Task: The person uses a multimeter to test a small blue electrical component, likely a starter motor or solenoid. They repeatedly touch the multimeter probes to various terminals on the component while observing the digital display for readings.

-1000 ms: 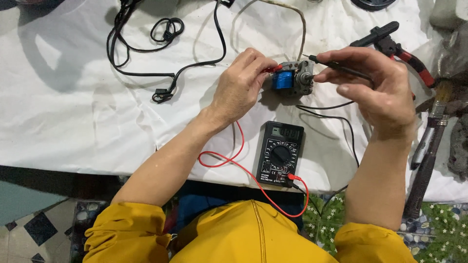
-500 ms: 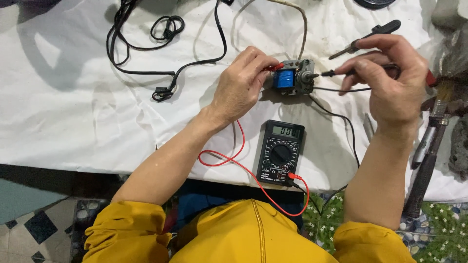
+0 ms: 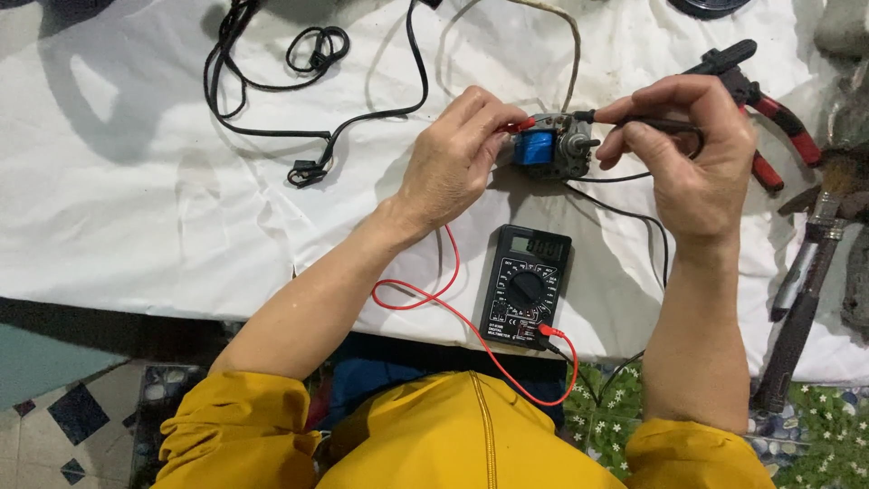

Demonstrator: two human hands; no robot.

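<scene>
A small electric motor (image 3: pixel 550 147) with a blue coil lies on the white cloth (image 3: pixel 136 208). My left hand (image 3: pixel 453 158) pinches the red test probe (image 3: pixel 520 126) against the motor's left side. From the right, my right hand (image 3: pixel 692 149) holds the black test probe (image 3: pixel 605 117) with its tip on the motor's top. A black digital multimeter (image 3: pixel 527 285) lies flat below the motor, near the table's front edge. Its red lead (image 3: pixel 453 312) loops to my left hand and its black lead (image 3: pixel 634 217) runs to my right hand.
A black power cord (image 3: pixel 299 100) coils across the cloth at upper left. Red-handled pliers (image 3: pixel 769 118) lie at upper right. A hammer and other tools (image 3: pixel 806 290) rest along the right edge. Tiled floor shows at lower left.
My right hand has shifted left and slightly down, bringing the black probe tip onto the motor's top. My left hand stays at the motor with the red probe.
</scene>
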